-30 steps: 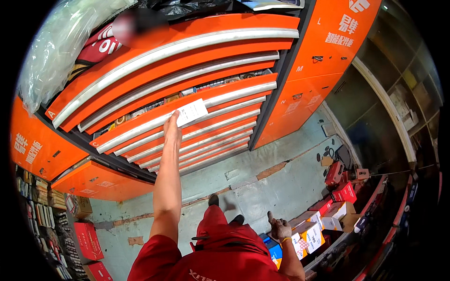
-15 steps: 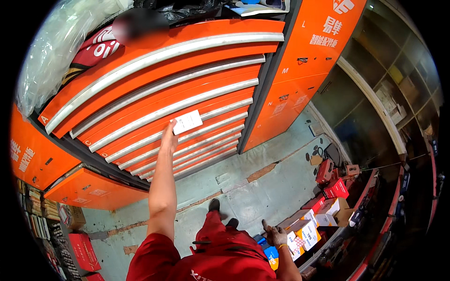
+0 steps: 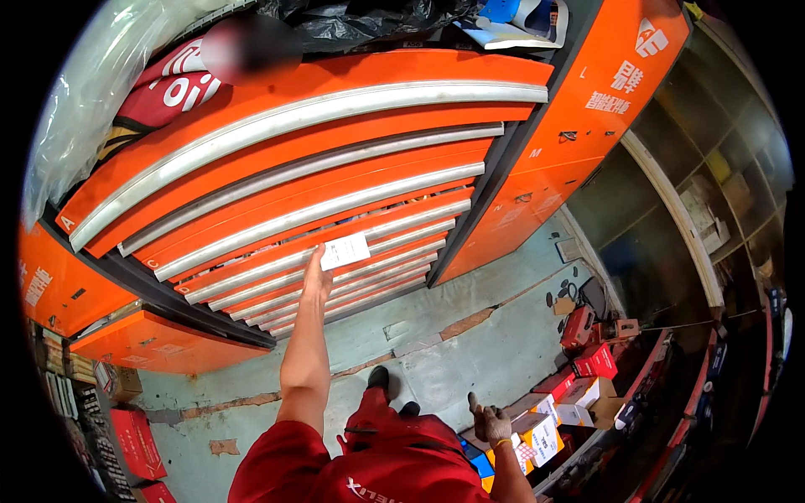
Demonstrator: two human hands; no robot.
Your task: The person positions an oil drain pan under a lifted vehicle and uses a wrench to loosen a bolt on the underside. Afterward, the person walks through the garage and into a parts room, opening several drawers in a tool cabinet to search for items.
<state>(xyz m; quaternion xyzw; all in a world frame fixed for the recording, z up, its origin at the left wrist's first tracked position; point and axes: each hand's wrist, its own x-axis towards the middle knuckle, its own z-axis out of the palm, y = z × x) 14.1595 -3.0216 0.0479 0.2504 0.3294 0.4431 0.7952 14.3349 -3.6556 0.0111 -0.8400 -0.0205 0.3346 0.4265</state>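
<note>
My left hand (image 3: 316, 267) reaches forward to the orange drawer cabinet (image 3: 335, 77). Its fingers are closed on a small white box (image 3: 345, 251), which lies in front of a drawer's silver handle strip; the fingertips are hidden behind the box, so I cannot tell whether they also hook the handle. Just above, a drawer (image 3: 386, 208) stands slightly pulled out, with a narrow gap showing small contents inside. Low on the right, my right hand (image 3: 491, 423) hangs beside several cartons, fingers partly spread and nothing visible in it. It looks greyish, with a yellow band at the wrist.
Orange lockers (image 3: 579, 138) adjoin the drawers on the right. Orange, white and blue cartons (image 3: 541, 440) and red boxes (image 3: 595, 360) line the right side. More red boxes (image 3: 138, 444) stand at the left. Plastic sheeting (image 3: 92, 92) covers the cabinet's top left. The floor (image 3: 402, 335) is cracked.
A drawer below the third handle has come out slightly, opening a gap. My left hand and the white box sit lower in the picture; the view has shifted too. The right hand stays low.
</note>
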